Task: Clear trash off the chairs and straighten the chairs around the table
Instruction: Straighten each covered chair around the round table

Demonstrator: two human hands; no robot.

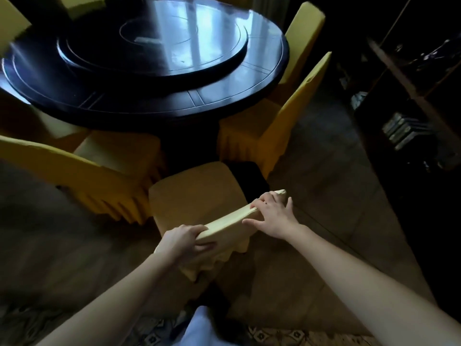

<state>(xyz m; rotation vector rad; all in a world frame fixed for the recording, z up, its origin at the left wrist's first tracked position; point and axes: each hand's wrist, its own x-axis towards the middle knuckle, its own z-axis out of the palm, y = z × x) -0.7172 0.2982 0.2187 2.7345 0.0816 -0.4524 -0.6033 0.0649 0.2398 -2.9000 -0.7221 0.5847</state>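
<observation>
The fingers (198, 229) of the left hand (182, 242) curl over the top edge of the backrest (224, 224), and we see the thumb pressed against its near face, so this hand grips the left end firmly. On the right hand (273, 216) the first fingers (260, 202) bend over the same top edge near its right end, while the thumb and little finger spread out straighter; it holds the backrest more loosely. Both bare forearms reach in from the bottom of the view.

The backrest belongs to the near chair (194, 196), draped in a yellow cover, which stands at an angle, apart from the table (149, 106). We notice a dark thing (249, 174) at the far right corner of its seat; we cannot tell what it is.

A left chair (74, 166) and a right chair (287, 116), also in yellow covers, flank the near one, both closer to the round dark table. A far chair (304, 31) stands beyond the right one. A turntable (154, 38) sits on the tabletop. At the right edge a dark shelf (404, 131) holds stacked items, too dim to make out.
</observation>
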